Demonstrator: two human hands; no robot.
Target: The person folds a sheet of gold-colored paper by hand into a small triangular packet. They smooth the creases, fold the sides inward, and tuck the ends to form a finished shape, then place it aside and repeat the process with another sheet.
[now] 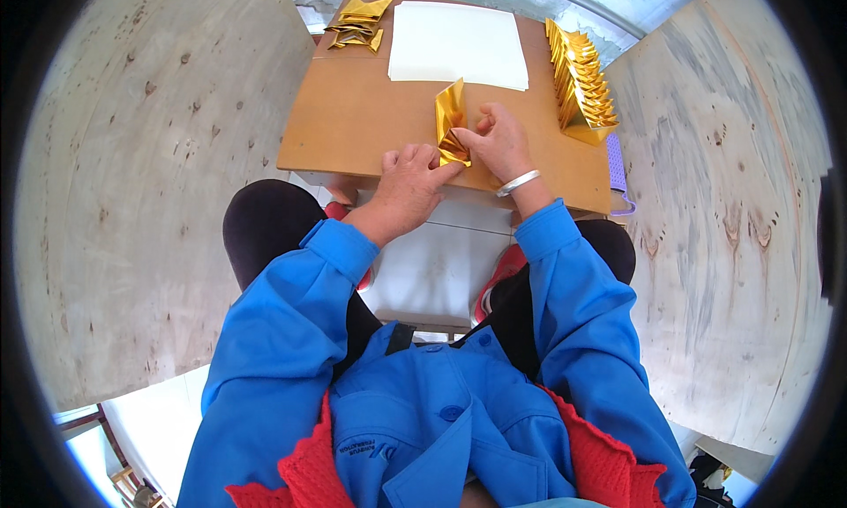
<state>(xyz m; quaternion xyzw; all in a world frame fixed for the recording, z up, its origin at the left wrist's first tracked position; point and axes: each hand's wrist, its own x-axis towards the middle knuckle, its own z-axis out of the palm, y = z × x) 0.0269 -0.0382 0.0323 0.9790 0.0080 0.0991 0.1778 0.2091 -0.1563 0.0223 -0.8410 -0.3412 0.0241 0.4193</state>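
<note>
A partly folded piece of gold foil paper [451, 108] lies near the front edge of a small brown wooden table [357, 121]. Its far end is a flat pointed strip, while the near end is creased and bunched. My left hand [411, 184] holds this near end at the table edge, thumb and fingers on the foil. From the right, my right hand [501, 144], with a silver bangle at the wrist, has its thumb on the foil's middle fold. Its other fingers are curled above the table, and the hand partly hides the foil's right side.
White paper sheets [456, 45] lie at the table's back. Folded gold foil pieces [359, 25] are piled at the back left; a long nested row of gold foil pieces [579, 84] stands at the right edge. A purple perforated strap [617, 167] hangs beside it. Wooden boards [165, 177] flank both sides.
</note>
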